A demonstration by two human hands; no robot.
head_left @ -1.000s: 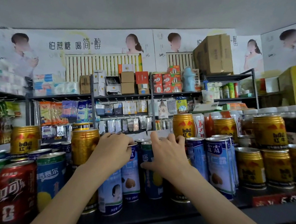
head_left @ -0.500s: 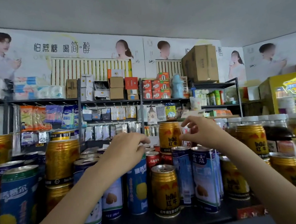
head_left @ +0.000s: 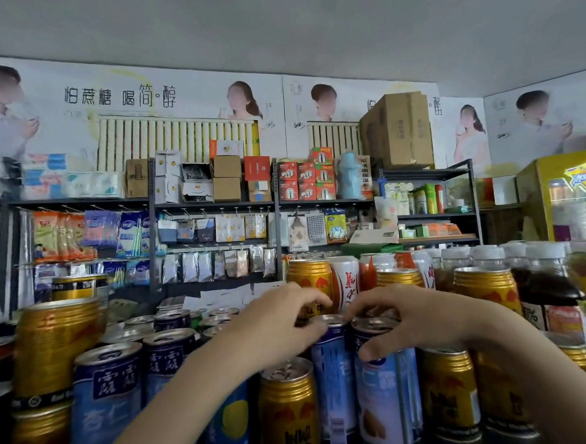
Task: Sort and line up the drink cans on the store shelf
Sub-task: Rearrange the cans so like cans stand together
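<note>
Both hands were at the top rims of two tall blue-and-white aluminium drink cans standing side by side near the front edge of the dark store shelf. The left hand (head_left: 277, 329) curled over the left blue can (head_left: 332, 384); the right hand (head_left: 411, 321) gripped the right blue can (head_left: 384, 394), thumb on its wall. The sorting step looked midway: next, these probably needed shifting clear of the short ribbed gold can (head_left: 289, 410) just in front.
</note>
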